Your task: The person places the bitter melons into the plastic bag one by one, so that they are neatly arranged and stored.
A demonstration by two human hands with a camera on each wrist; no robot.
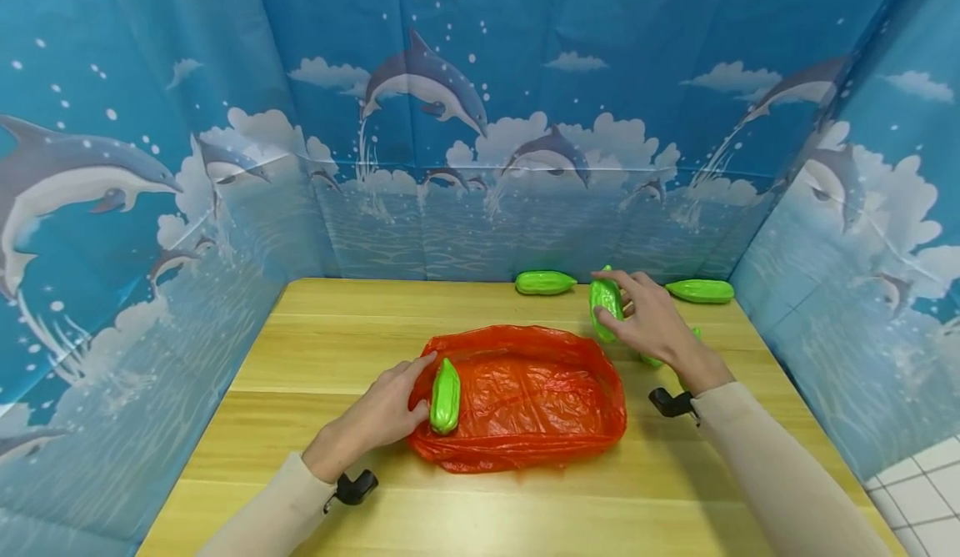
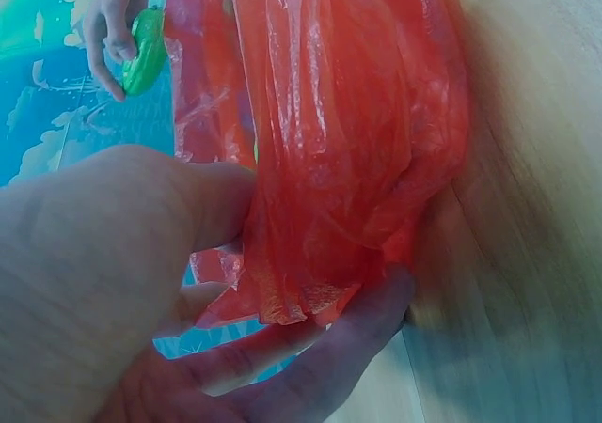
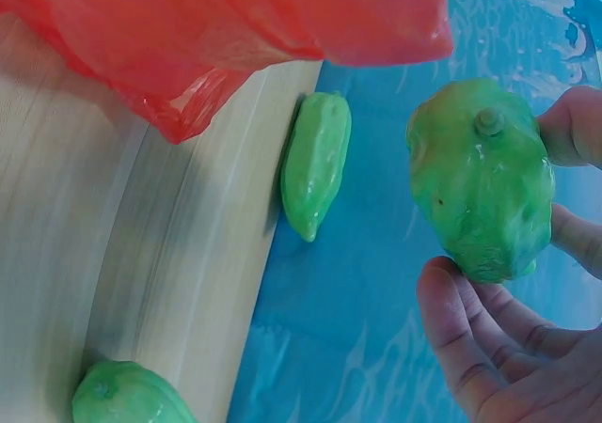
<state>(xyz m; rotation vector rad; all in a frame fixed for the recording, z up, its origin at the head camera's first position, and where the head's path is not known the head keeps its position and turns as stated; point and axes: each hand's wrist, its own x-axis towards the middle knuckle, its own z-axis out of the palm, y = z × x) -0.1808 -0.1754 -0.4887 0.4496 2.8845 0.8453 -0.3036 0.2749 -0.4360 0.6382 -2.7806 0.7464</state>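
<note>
A red plastic bag (image 1: pixel 525 449) lies spread open on the table, its rim rolled out. One glossy green gourd (image 1: pixel 446 398) with a pointed tip lies in its left end. At that end my left hand (image 1: pixel 386 403) grips the bag's edge, thumb over the rim and fingers round the outside, as the left wrist view shows. My right hand (image 1: pixel 645 315) holds another green gourd (image 3: pixel 482 179) between thumb and fingertips, above the table past the bag's far right corner. In the right wrist view the held gourd's stem end faces the camera.
One green gourd (image 1: pixel 545 283) lies at the table's back edge, and another gourd (image 1: pixel 701 291) at the back right corner. A further gourd (image 1: pixel 652 361) is partly hidden behind my right wrist. A blue dolphin-print curtain (image 1: pixel 480 223) encloses the wooden table (image 1: pixel 330 323).
</note>
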